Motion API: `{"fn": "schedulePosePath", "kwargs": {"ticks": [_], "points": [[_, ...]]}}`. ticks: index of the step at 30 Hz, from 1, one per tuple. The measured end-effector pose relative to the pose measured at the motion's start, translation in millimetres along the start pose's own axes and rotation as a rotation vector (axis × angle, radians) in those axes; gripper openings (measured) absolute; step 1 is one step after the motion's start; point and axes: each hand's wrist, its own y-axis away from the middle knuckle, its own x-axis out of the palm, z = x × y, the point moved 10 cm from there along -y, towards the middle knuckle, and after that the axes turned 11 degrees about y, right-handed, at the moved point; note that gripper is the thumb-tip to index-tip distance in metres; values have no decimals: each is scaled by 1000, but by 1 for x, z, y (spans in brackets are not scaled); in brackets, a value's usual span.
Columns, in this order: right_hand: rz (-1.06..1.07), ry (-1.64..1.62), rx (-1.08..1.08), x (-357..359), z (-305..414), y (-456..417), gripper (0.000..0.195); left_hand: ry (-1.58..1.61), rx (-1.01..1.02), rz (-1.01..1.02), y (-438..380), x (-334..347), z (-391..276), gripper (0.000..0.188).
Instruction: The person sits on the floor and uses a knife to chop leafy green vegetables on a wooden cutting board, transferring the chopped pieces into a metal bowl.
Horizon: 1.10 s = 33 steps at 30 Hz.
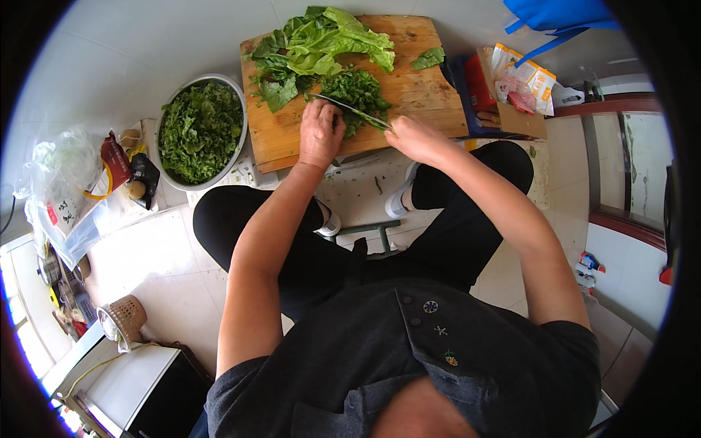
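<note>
My right hand (413, 138) grips the handle of a kitchen knife (356, 111), its blade slanting up and left across a pile of chopped leafy greens (358, 87). Close against the near side of the blade is my left hand (320, 131), fingers curled down; what lies under its fingertips is hidden. Some cut greens show between the blade and that hand. Both hands are over a wooden cutting board (419, 98). Whole lettuce leaves (339, 44) are heaped at the board's far side, and one leaf piece (428, 58) lies apart at the right.
Left of the board stands a metal bowl (241, 139) full of chopped greens (200, 131). Plastic bags (60, 169) and a potato (136, 189) are farther left. At the right are a cardboard box (523, 123) with packages and a blue bag (558, 13). Leaf scraps litter the floor.
</note>
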Motion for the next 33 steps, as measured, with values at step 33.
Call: {"fn": "schedulePosePath", "kwargs": {"ticks": [33], "points": [[-146, -18, 24, -4, -27, -5, 32, -123, 85, 83, -8, 8, -17, 26]]}}
